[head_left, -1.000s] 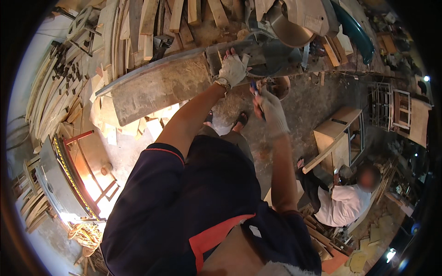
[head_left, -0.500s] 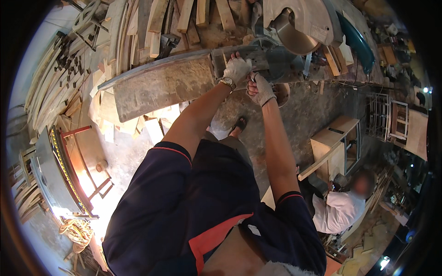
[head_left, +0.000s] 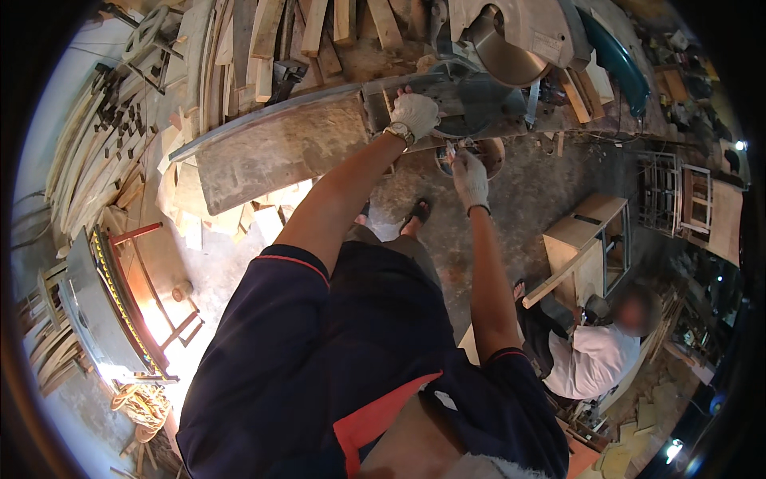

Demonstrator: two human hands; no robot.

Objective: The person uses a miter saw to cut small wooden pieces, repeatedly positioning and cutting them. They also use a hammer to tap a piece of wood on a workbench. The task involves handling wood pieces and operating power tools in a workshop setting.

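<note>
Beyond the table (head_left: 275, 156) lie wood strips (head_left: 314, 25); beyond its right end, the saw (head_left: 523, 40); nearer and right of it, a cabinet (head_left: 576, 230)

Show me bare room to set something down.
Bare floor lies between right sandal and wooden cabinet. The brown panel left of the left hand, along the grey rail, looks bare; its slope is unclear. Crowded: behind the rail with boards, and around the saw blade.

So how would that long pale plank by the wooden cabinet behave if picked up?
The plank is probably stiff, since it runs straight without visible sag. Being long and narrow, it may swing if lifted at one end.
</note>
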